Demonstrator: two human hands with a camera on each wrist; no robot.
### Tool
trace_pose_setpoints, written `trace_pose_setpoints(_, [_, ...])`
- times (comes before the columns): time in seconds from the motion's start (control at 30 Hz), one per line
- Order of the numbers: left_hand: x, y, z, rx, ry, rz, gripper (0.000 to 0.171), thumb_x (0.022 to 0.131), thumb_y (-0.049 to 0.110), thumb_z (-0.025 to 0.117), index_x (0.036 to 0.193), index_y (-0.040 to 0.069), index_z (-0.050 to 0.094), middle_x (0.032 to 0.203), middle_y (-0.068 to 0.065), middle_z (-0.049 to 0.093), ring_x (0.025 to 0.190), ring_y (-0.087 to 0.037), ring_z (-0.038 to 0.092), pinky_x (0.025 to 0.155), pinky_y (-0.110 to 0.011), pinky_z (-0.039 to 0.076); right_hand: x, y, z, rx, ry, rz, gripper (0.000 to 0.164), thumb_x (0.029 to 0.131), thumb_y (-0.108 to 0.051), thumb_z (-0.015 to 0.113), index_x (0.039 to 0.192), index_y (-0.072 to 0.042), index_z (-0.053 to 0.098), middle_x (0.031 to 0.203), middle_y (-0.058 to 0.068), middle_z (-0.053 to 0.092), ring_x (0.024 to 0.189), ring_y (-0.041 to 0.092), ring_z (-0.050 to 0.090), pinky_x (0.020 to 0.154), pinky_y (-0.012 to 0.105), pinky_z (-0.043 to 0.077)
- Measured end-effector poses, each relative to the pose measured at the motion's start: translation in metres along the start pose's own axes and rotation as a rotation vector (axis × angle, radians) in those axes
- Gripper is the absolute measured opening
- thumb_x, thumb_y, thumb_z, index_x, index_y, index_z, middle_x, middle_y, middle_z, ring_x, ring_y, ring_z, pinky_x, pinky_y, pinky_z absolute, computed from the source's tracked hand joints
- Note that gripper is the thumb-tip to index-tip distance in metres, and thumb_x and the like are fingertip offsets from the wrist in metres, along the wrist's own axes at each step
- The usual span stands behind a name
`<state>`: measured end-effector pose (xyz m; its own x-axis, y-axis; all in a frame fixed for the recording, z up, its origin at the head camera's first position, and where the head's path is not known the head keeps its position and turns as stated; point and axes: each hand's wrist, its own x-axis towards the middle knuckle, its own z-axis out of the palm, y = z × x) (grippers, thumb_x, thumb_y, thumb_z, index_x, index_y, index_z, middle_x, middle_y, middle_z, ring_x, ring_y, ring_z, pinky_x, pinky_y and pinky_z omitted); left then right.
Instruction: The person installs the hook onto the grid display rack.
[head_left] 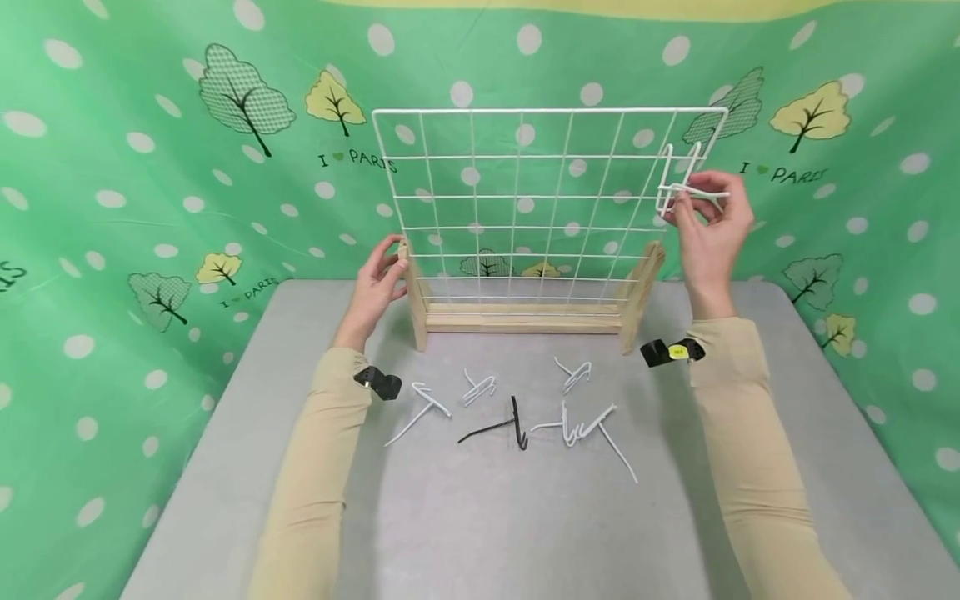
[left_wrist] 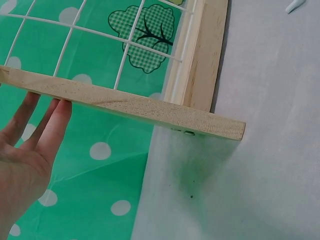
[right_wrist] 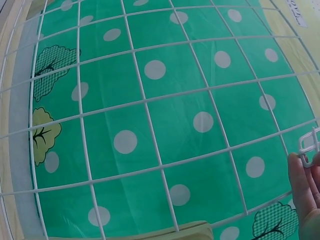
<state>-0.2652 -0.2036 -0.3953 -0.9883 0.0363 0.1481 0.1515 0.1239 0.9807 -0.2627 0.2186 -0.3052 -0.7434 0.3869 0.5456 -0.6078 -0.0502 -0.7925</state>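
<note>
If tilted, the white wire hook pinched in the right hand could snag on the white wire grid's right side; the left hand's grip I can't tell.

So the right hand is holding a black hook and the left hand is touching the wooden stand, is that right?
Not quite: the hook in the right hand is white, as the head view shows. The left hand is touching the wooden stand.

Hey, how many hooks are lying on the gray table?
6: leftmost white hook, back-left white hook, back-right white hook, central black hook, rightmost white hook, and the nearby white hook just left of it. None looks hidden.
</note>
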Motion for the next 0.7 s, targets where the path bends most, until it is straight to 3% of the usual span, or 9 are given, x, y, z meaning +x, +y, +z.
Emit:
trace_pose_setpoints(0.17, [0.004, -0.007, -0.001, 0.011, 0.007, -0.007, 0.050, 0.102, 0.021, 0.050, 0.150, 0.020, 0.034, 0.146, -0.019, 0.040, 0.129, -0.033, 0.043, 0.096, -0.054, 0.047, -0.003, 0.001, 0.000, 0.016, -0.012, 0.015, 0.018, 0.087, 0.011, 0.062, 0.103, 0.002, 0.062, 0.096, 0.014, 0.054, 0.078, 0.022, 0.064, 0.071, 0.028, 0.059])
trace_pose_setpoints(0.5, [0.000, -0.006, 0.000, 0.011, 0.016, 0.013, 0.049, 0.102, 0.023, 0.051, 0.149, 0.020, 0.036, 0.143, -0.019, 0.042, 0.127, -0.032, 0.045, 0.095, -0.054, 0.048, -0.010, 0.006, -0.002, 0.004, -0.046, -0.030, 0.016, 0.089, 0.007, 0.062, 0.105, 0.003, 0.061, 0.095, 0.013, 0.053, 0.076, 0.021, 0.065, 0.069, 0.026, 0.058])
trace_pose_setpoints(0.7, [0.001, -0.006, 0.001, 0.016, 0.015, 0.015, 0.050, 0.102, 0.023, 0.051, 0.150, 0.018, 0.035, 0.144, -0.020, 0.041, 0.128, -0.033, 0.044, 0.095, -0.054, 0.048, -0.011, 0.010, -0.005, 0.090, -0.044, 0.002, 0.018, 0.088, 0.012, 0.062, 0.105, 0.005, 0.061, 0.096, 0.016, 0.057, 0.076, 0.023, 0.064, 0.066, 0.025, 0.058])
